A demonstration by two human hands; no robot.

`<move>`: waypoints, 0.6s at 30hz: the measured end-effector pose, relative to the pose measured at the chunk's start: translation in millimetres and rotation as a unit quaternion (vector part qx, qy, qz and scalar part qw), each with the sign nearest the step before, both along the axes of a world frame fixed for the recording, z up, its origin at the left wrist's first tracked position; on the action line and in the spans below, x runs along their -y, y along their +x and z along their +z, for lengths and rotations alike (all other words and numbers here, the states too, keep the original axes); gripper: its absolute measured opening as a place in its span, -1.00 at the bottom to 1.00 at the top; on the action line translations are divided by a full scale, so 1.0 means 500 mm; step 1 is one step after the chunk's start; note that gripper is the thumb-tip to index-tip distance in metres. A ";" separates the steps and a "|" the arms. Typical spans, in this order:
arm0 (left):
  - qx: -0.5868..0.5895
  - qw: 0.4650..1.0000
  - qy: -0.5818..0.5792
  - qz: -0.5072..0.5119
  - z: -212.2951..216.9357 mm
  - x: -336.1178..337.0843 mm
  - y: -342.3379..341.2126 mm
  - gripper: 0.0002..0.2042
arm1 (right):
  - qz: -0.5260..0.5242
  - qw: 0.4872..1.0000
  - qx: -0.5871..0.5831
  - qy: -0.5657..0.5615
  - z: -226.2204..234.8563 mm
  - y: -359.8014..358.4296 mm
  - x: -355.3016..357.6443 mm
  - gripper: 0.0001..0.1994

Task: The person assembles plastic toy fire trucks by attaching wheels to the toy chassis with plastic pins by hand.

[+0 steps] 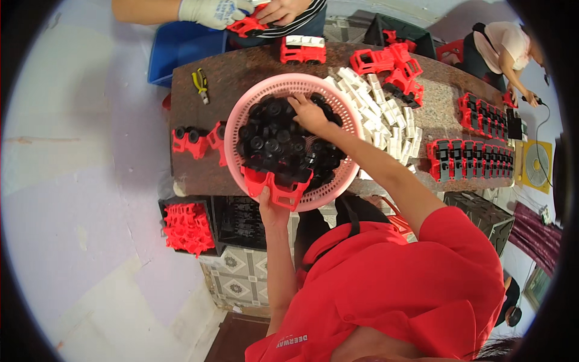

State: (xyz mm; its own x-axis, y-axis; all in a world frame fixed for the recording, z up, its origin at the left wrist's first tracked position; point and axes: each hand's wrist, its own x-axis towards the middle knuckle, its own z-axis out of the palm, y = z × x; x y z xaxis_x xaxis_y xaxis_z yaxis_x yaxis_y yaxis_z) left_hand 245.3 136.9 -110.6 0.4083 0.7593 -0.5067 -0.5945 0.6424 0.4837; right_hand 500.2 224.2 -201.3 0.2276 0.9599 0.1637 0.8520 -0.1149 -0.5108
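My left hand (272, 211) is closed round a red plastic toy truck body (283, 192), held over the near rim of a pink round basket (351, 108). A black part runs along the truck body's far side. Many small black toy wheels (265, 130) fill the basket. My right hand (309, 114) reaches in over them, fingers stretched out and touching the pile; nothing shows in its grasp. Left of the basket, red truck pieces with black wheels (192, 142) lie on the stone-topped table (208, 117).
White plastic parts (380, 111) are heaped right of the basket, near red truck bodies (392, 63). Rows of red-and-black trucks (470, 160) stand farther right. Yellow-handled pliers (201, 85) lie at left. Across the table, a person's gloved hand (211, 12) holds a red truck. Crates (187, 229) stand below.
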 end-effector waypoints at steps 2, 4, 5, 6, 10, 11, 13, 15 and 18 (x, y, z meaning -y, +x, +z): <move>0.071 0.997 0.014 0.021 0.013 -0.011 -0.006 -0.36 | 0.072 0.994 0.080 -0.019 -0.052 0.025 -0.026 -0.64; 0.015 0.998 0.041 0.038 0.010 -0.025 -0.019 -0.37 | 0.111 0.990 0.090 -0.003 -0.044 0.031 -0.027 -0.65; -0.036 0.996 0.061 0.045 0.007 -0.032 -0.020 -0.37 | 0.120 0.989 0.092 -0.002 -0.027 0.028 -0.024 -0.65; -0.034 0.996 0.060 0.052 0.014 -0.039 -0.016 -0.37 | 0.091 0.995 -0.001 0.035 -0.004 0.023 -0.013 -0.68; -0.167 0.978 0.111 0.054 0.062 -0.055 0.011 -0.37 | 0.053 0.907 -0.415 -0.054 0.233 -0.015 0.060 -0.75; -0.193 0.974 0.107 0.052 0.072 -0.057 0.021 -0.34 | 0.072 0.828 -0.551 -0.081 0.280 -0.024 0.080 -0.74; -0.186 0.977 0.095 0.041 0.063 -0.058 0.018 -0.20 | 0.109 0.781 -0.605 -0.109 0.328 -0.056 0.104 -0.76; -0.178 0.980 0.083 0.021 0.069 -0.059 0.033 -0.05 | 0.135 0.828 -0.537 -0.089 0.337 -0.075 0.116 -0.75; -0.171 0.978 0.118 0.016 0.076 -0.047 0.034 0.06 | 0.140 0.852 -0.494 -0.103 0.333 -0.081 0.123 -0.74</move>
State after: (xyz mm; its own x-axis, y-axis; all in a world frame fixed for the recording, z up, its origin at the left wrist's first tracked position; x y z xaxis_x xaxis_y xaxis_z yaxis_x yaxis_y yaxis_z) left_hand 262.2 160.6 -72.8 0.2196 0.8814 -0.4182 -0.3904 0.4722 0.7903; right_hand 459.7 162.5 -34.9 -0.0858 0.9846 -0.1525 0.0271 -0.1507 -0.9882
